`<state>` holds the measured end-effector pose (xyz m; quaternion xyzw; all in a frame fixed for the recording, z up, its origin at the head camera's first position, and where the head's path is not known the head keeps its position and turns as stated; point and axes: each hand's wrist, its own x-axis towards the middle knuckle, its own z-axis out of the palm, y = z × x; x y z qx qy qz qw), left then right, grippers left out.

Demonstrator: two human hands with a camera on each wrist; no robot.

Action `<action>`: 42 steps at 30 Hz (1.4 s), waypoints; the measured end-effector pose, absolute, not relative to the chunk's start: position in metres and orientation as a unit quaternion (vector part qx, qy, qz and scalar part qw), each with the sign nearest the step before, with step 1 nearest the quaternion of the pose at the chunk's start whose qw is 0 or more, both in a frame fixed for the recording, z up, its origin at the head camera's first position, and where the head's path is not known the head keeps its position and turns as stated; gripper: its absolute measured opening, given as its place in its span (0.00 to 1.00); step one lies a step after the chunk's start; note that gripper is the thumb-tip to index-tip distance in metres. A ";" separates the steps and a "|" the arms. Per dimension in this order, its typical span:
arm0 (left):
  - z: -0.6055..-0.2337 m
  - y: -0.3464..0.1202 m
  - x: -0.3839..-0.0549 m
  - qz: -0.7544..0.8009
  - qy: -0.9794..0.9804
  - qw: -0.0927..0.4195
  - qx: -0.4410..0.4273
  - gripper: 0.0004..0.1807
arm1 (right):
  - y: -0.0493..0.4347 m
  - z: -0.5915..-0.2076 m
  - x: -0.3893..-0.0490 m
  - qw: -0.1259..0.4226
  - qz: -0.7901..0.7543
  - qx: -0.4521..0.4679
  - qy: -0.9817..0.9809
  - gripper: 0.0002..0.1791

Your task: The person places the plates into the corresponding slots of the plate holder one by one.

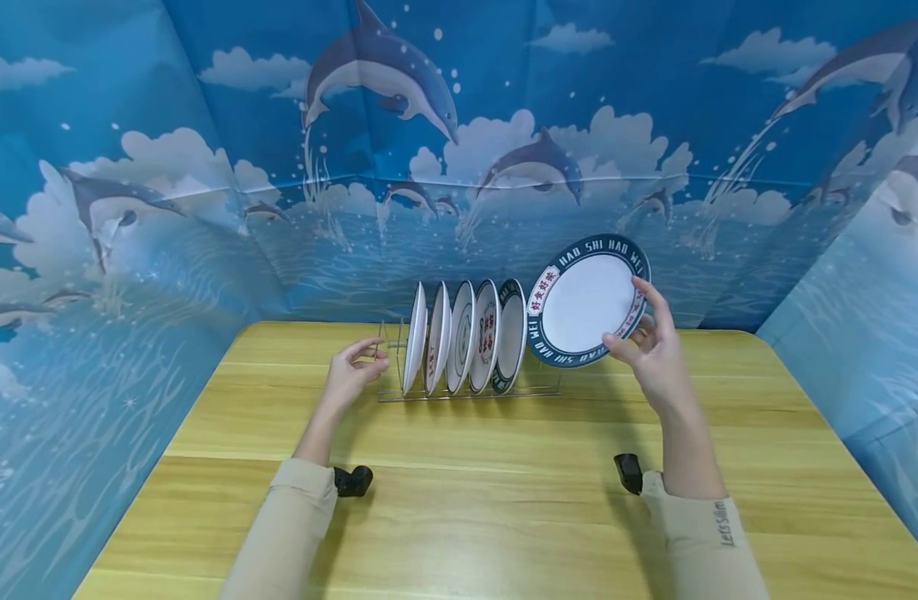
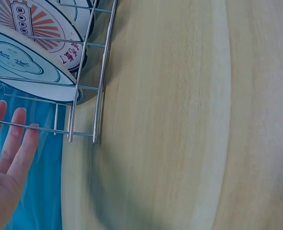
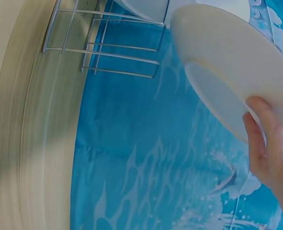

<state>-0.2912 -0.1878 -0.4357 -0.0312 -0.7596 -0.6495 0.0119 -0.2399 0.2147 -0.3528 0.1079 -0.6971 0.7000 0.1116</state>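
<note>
My right hand (image 1: 652, 348) pinches the rim of a white plate (image 1: 588, 302) with a dark green lettered border, tilted up beside the right end of a wire dish rack (image 1: 537, 390). From the right wrist view, the plate's pale underside (image 3: 227, 52) shows, with fingers against it. Several plates stand on edge in the rack, among them a dark-rimmed one (image 1: 511, 336) on the right and a white one (image 1: 416, 337) on the left. My left hand (image 1: 351, 373) is at the rack's left end, its fingers (image 2: 17, 139) extended at the end wire; its thumb is hidden in the left wrist view.
The rack stands near the back of a wooden table (image 1: 474, 500). Behind and beside it hangs a blue cloth (image 1: 474, 100) printed with dolphins and clouds. Black wrist devices (image 1: 628, 473) sit at both sleeve cuffs.
</note>
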 end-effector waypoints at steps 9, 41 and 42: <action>-0.438 -0.190 -0.295 -0.658 -0.753 0.007 -0.003 0.20 | 0.203 -0.351 -0.246 0.114 0.613 0.120 -0.773 0.42; -0.441 -0.191 -0.296 -0.685 -0.729 -0.005 0.021 0.19 | 0.156 -0.376 -0.262 0.053 0.529 0.135 -0.836 0.40; -0.441 -0.190 -0.295 -0.685 -0.728 -0.005 0.022 0.19 | 0.156 -0.377 -0.262 0.053 0.532 0.132 -0.834 0.40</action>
